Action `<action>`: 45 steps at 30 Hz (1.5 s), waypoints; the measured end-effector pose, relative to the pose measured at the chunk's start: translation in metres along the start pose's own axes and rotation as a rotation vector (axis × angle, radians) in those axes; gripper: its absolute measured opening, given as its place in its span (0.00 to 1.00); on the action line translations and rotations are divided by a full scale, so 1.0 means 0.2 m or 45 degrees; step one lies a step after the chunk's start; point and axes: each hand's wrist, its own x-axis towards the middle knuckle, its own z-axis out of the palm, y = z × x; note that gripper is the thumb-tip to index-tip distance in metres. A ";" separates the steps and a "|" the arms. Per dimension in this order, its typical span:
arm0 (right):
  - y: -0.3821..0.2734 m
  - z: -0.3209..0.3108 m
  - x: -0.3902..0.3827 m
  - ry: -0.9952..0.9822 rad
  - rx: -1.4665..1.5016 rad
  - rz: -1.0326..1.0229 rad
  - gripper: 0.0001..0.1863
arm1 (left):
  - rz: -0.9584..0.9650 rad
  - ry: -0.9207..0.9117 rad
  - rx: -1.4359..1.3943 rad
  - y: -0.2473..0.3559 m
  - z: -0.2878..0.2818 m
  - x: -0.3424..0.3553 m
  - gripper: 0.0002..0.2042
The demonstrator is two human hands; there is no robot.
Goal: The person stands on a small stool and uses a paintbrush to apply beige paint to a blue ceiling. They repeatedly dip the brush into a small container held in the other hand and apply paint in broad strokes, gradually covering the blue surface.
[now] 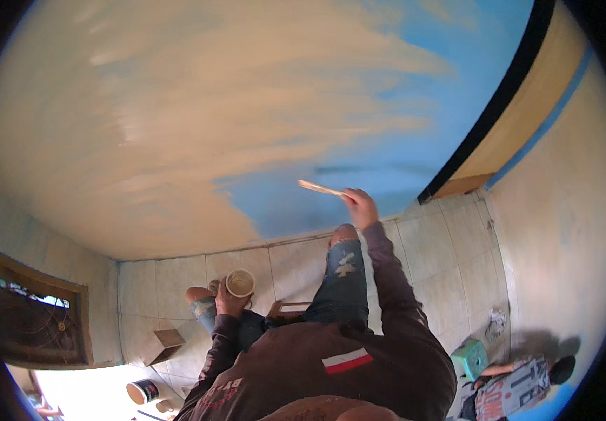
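Observation:
Out in front of the wall [197,133], my right hand [362,208] is closed around the handle of a paintbrush [322,188]. The brush points left, in front of a blue patch; whether its bristles touch the wall I cannot tell. Beige paint in streaky strokes covers much of the wall, with blue showing at the upper right and low in the middle. Low by my knee, my left hand [230,303] grips a small round tub [240,282] with a pale rim and beige paint inside. Its fingers are partly hidden behind the tub.
A dark doorway edge [492,105] borders the wall on the right. On the tiled floor [429,242] are an open brown box [164,346], a paint bucket [142,391] and a green stool [470,358]. Another person [513,384] is at the lower right. A wooden-framed window [29,309] is at left.

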 end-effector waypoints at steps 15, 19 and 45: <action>0.55 -0.60 0.15 0.257 -0.288 0.285 0.10 | 0.136 0.098 -0.110 -0.03 0.03 -0.01 0.42; 0.72 -0.81 0.01 0.461 -0.424 0.339 0.10 | 0.159 0.110 -0.013 -0.12 0.08 -0.01 0.46; -0.61 0.45 -0.13 0.196 -0.034 0.257 0.12 | 0.083 0.034 0.007 -0.03 0.04 0.02 0.45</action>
